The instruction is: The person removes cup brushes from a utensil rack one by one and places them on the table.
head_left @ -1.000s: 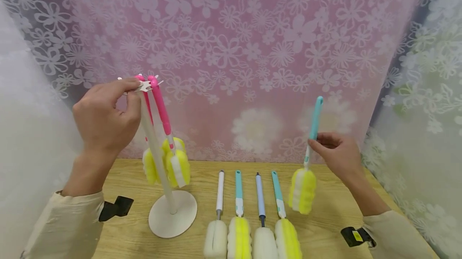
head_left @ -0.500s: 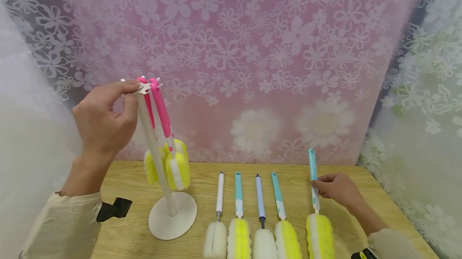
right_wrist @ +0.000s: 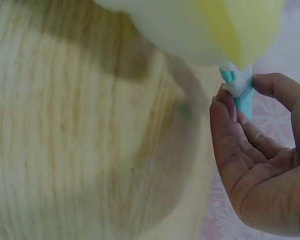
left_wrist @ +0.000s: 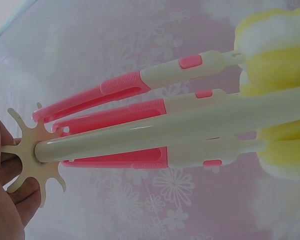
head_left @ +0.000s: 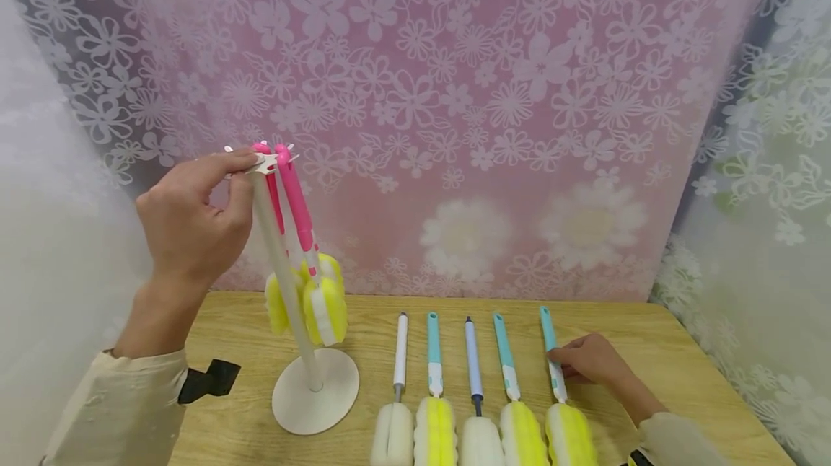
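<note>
With thumb and fingers, my left hand [head_left: 198, 221] pinches the prong-edged top plate [left_wrist: 27, 155] of a white stand [head_left: 286, 286]. Three pink-handled sponge brushes [left_wrist: 90, 97] hang from the prongs by their handle ends, yellow-and-white heads [head_left: 324, 311] downward. At the right of the table, my right hand [head_left: 594, 361] pinches the handle of a teal-and-white sponge brush [head_left: 550, 340] between thumb and fingers. Its yellow-and-white head [right_wrist: 205, 30] fills the top of the right wrist view. In the head view this brush lies at the right end of a row.
Left of the held brush lie another teal brush [head_left: 503, 343], a blue-handled brush [head_left: 474, 358], a teal brush [head_left: 433, 350] and a white-handled brush [head_left: 400, 350]. The round stand base [head_left: 331, 408] rests on the wooden table [head_left: 623, 314]. A floral curtain [head_left: 454, 127] hangs behind.
My right hand has lowered the teal sponge brush from above the table down to the row's right end, its handle shifting slightly left at the last. The left hand stays on the stand.
</note>
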Demonstrator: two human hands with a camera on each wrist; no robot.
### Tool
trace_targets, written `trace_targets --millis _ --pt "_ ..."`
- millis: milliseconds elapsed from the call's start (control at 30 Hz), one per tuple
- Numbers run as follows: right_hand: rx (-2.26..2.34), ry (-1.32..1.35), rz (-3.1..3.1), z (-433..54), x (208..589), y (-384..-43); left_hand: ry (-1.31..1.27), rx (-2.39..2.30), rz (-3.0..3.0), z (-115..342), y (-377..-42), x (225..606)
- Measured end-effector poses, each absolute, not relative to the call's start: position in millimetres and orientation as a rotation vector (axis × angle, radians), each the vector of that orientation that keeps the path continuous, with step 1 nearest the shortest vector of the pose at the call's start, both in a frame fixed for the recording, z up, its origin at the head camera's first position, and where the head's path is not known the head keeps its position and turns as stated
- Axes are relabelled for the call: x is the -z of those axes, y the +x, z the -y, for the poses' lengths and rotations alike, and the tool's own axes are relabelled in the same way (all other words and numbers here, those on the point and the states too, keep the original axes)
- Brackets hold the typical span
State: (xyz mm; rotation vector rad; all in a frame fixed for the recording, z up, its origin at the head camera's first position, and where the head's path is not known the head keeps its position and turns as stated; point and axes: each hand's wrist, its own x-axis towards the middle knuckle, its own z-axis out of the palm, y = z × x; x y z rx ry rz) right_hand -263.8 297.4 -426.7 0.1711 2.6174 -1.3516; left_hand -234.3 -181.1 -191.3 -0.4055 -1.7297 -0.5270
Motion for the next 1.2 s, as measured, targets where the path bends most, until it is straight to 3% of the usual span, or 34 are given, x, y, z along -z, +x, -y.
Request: trace_targets --millis 1200 --pt "1.268 0.146 -2.652 -286.0 447.0 -268.4 -0.475 0.738 1.757 189.4 -236.3 191.2"
